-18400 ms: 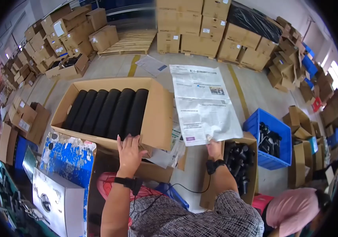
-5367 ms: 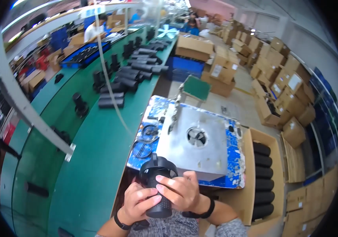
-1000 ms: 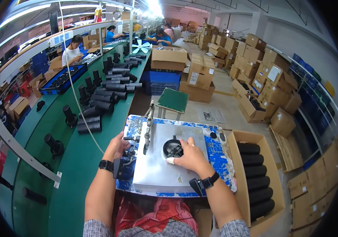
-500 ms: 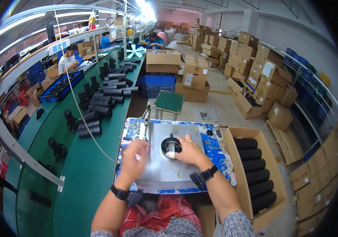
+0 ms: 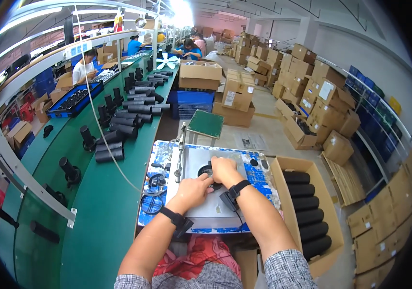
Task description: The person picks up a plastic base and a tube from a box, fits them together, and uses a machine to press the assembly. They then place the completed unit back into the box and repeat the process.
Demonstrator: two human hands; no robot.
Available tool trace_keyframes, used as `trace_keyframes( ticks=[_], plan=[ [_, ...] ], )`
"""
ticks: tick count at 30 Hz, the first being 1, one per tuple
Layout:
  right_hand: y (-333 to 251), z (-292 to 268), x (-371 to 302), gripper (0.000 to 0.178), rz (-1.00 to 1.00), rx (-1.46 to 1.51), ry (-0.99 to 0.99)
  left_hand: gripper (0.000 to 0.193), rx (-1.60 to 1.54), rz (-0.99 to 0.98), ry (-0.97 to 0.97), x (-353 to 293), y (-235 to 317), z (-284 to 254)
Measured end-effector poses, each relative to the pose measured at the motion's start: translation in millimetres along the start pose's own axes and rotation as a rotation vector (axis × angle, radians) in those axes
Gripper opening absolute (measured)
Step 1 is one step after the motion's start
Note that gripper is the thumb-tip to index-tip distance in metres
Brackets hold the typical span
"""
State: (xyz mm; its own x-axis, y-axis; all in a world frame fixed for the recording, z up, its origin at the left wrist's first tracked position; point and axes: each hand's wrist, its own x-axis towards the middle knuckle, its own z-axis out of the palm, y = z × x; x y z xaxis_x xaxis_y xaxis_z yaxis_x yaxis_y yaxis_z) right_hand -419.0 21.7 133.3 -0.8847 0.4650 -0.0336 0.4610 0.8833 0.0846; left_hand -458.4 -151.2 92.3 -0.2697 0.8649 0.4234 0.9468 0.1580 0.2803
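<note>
Cartons (image 5: 307, 118) ring hands (image 5: 211, 178) on metal plate (image 5: 206, 212).

Left of the grip runs a long green counter (image 5: 95, 212); to its right, stacked cardboard boxes (image 5: 312, 96) line the concrete floor (image 5: 268, 120) under bright ceiling lights (image 5: 182, 6).

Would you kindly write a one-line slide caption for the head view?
Both hands, left hand and right hand, rest on a black round part on a metal plate, beside a box of black tubes.

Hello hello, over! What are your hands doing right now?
Left hand and right hand both on the black round part in the metal plate. Grip hidden. Upright lever beside left hand, not touching.
</note>
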Motion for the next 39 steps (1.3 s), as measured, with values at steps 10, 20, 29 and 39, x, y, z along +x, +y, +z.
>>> trace_keyframes(
  ticks=[10, 20, 29, 39],
  plan=[
    [-4.3, -5.8, -7.1, 0.027, -0.040, -0.032, 0.044, 0.019, -0.020, -0.033, 0.006, -1.9, 3.8, 14.6],
    [36.5, 11.7, -12.5, 0.040, -0.101, 0.094, 0.069, 0.051, -0.211, 0.005, 0.400, -79.4, 16.7, -49.5],
    [74.1, 50.7, -172.8, 0.015, -0.072, 1.172, 0.282, 0.055, 1.055, -0.920, 0.840, -429.1, -143.6, -249.4],
    [48.1, 40.3, -216.7, 0.018, 0.024, 1.218, 0.325, 0.068, 0.434, -0.873, 0.664, -383.5, -119.1, -225.9]
  ],
)
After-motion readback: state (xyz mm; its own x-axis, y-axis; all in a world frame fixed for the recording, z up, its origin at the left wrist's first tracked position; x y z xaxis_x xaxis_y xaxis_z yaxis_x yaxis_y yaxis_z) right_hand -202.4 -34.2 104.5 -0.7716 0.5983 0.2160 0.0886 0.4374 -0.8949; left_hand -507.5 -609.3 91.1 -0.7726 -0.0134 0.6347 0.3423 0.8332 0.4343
